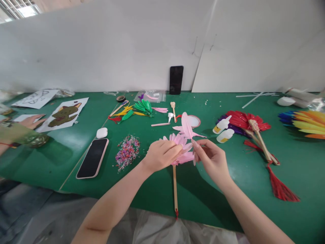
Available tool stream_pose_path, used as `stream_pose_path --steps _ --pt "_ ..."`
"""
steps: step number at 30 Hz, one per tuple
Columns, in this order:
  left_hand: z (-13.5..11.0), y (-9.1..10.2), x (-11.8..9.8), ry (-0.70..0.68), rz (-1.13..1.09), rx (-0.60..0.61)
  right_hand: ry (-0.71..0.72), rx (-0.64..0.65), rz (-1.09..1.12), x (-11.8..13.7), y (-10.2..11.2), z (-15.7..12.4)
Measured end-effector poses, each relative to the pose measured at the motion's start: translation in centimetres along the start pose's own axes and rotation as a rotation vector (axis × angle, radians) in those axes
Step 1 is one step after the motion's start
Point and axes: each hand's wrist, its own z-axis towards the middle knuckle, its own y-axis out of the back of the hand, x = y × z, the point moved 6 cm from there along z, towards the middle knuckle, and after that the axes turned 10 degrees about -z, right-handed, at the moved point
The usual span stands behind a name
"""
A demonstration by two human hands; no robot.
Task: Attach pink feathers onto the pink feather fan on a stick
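My left hand (161,154) is closed over a fan of pink feathers (180,139) fixed to a thin wooden handle (175,189) that runs toward me over the green table (208,189). My right hand (212,157) pinches the quill of a single pink feather (187,126), which stands up just behind the fan. Both hands meet at the fan's base, above the table's middle.
A pink-cased phone (92,158) and a white earbud case (102,133) lie left, beside a heap of confetti (127,151). Two glue bottles (223,130), a red-and-purple feather fan (243,122), loose green and yellow feathers (138,110) and a round mirror (194,121) lie around. Another person's hand (31,121) rests far left.
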Motion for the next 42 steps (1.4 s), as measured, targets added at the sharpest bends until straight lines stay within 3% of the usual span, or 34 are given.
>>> stream_pose_path --steps 6,17,42 --pt "-0.07 0.06 0.06 0.029 -0.036 -0.041 -0.002 0.036 -0.021 -0.29 -0.3 0.01" --pt "0.01 -0.34 0.87 0.121 -0.091 -0.01 0.008 0.021 -0.03 0.05 -0.16 -0.03" --pt "-0.29 -0.83 0.76 0.105 -0.106 0.035 -0.006 0.01 -0.023 0.21 -0.05 -0.12"
